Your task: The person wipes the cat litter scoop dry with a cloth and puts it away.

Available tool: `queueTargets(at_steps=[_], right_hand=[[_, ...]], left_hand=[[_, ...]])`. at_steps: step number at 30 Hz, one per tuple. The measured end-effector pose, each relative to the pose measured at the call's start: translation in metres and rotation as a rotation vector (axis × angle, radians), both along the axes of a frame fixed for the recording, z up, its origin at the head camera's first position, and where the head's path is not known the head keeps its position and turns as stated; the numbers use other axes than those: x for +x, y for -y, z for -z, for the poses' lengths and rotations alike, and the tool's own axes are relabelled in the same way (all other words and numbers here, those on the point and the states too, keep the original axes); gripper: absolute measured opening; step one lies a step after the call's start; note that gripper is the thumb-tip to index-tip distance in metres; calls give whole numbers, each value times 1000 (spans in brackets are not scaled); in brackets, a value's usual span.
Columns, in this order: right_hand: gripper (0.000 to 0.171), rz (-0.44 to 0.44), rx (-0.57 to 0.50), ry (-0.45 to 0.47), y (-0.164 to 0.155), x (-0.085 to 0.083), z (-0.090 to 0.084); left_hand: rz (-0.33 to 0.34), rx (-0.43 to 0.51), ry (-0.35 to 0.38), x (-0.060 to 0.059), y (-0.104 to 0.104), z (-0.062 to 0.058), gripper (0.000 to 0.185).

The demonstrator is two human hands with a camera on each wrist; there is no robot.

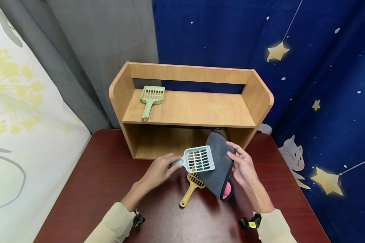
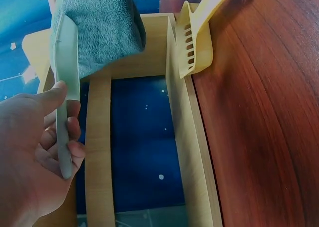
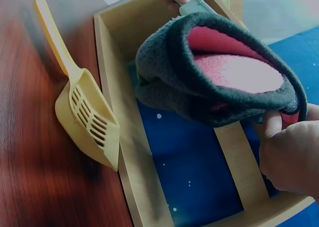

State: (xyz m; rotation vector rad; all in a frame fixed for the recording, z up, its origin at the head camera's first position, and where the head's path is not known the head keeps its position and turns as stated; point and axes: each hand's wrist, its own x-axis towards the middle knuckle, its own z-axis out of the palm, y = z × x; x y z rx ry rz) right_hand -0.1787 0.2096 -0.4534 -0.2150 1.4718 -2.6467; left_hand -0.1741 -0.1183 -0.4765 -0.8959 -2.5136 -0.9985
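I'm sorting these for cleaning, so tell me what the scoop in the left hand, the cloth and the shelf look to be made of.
The pale scoop looks like moulded plastic, matt: thin even walls, clean slots. The cloth looks like fleece or microfibre: fuzzy grey nap outside, pink inside, folding softly. The shelf looks like wood-grain laminate board, smooth; solid wood can't be ruled out.

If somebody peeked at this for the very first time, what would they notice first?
Probably the pale blue slotted scoop that the left hand holds up by its handle, right against the grey cloth with a pink inside gripped by the right hand. Below them a yellow scoop lies on the dark red table, and a green scoop rests on the wooden shelf behind.
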Motion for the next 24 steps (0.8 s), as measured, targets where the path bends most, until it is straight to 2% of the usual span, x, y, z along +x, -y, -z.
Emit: queueTargets(at_steps=[4, 10, 15, 19, 24], right_hand=[[35, 44, 55, -34, -1, 1, 2], [39, 141, 213, -106, -2, 5, 4], [46, 197, 340, -218, 3, 10, 6], [49, 264, 371, -294, 15, 13, 7], [51, 333, 378, -332, 34, 17, 14]], left_hand=[[-19, -2, 5, 0, 1, 2, 27], [-80, -13, -8, -2, 4, -1, 27], [-144, -18, -10, -5, 8, -3, 30], [-172, -21, 11, -6, 8, -4, 29], [-172, -8, 34, -6, 5, -5, 29]])
